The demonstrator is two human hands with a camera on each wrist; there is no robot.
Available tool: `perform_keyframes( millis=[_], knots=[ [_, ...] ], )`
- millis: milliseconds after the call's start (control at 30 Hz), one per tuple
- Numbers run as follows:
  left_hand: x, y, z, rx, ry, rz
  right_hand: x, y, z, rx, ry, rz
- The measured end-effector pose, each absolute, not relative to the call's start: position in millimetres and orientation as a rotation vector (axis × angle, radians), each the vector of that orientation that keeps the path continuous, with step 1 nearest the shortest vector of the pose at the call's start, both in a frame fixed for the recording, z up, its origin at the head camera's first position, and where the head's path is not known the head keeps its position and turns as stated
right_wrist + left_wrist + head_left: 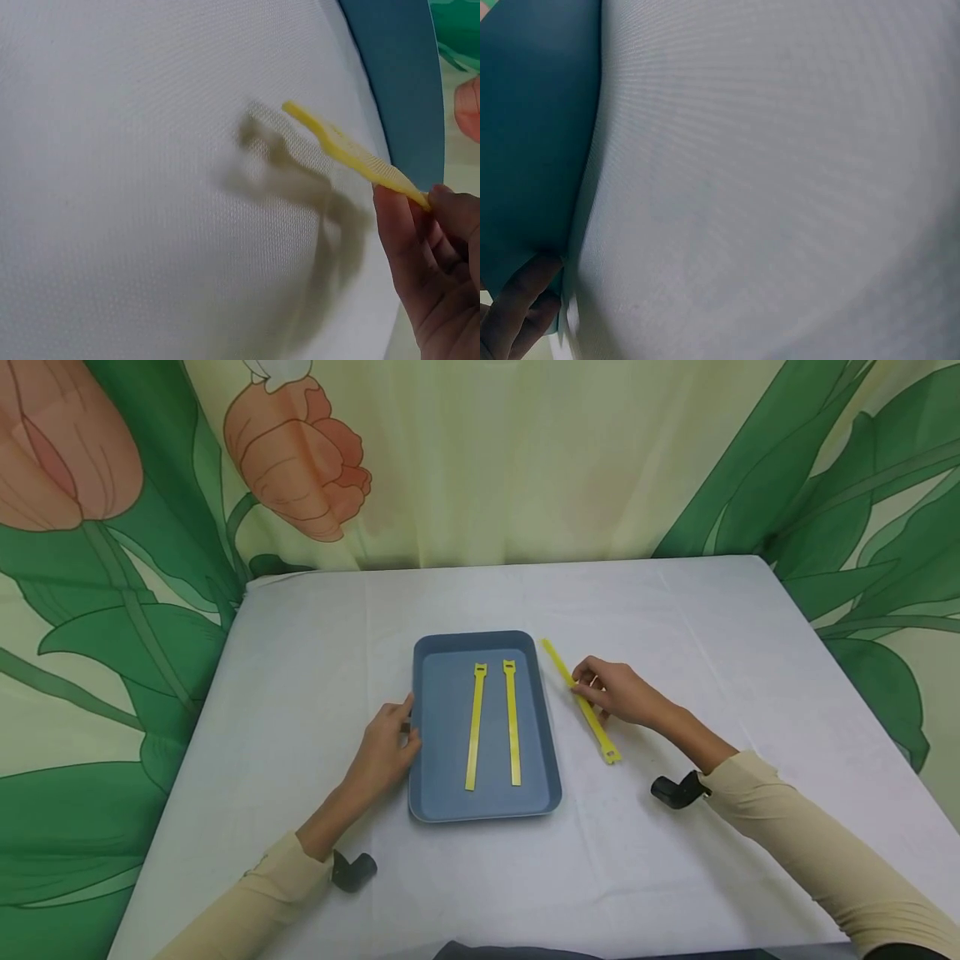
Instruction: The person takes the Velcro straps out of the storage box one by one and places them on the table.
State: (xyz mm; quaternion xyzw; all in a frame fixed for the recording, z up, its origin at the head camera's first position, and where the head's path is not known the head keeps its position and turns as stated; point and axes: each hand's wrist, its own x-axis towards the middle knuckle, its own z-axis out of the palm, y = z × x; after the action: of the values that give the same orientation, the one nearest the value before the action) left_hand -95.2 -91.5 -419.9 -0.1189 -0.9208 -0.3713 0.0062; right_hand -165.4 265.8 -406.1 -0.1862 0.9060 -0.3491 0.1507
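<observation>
A blue-grey tray (431, 806) holds two yellow cable tie straps lying lengthwise: the left strap (476, 727) and the right strap (513, 727), slotted heads at the far end. My left hand (384, 747) holds the tray's left rim, its fingers (525, 300) against the outer wall in the left wrist view. Right of the tray, my right hand (611, 691) pinches a third yellow cable tie strap (349, 154) near its middle between thumb and fingers. That strap slants, slotted head toward me, and casts a shadow on the cloth below in the right wrist view.
A white cloth (315, 635) covers the table under the tray. Black wrist mounts (678, 791) stick out from both sleeves. A curtain (510, 460) with printed flowers and leaves hangs behind the table.
</observation>
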Motion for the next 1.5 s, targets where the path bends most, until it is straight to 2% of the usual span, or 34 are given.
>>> perform_keyframes(
  millis=[300, 633, 1500],
  knots=[
    [-95, -92, -421, -0.379, -2.867, -1.180, -166, 271, -416, -0.277, 2.536, -1.090],
    [-96, -93, -420, -0.380, -2.888, -1.192, -167, 267, -419, -0.120, 2.521, -1.089],
    [-98, -93, -423, -0.377, -2.880, -1.195, -174, 253, -416, -0.029, 2.592, -0.860]
  ],
)
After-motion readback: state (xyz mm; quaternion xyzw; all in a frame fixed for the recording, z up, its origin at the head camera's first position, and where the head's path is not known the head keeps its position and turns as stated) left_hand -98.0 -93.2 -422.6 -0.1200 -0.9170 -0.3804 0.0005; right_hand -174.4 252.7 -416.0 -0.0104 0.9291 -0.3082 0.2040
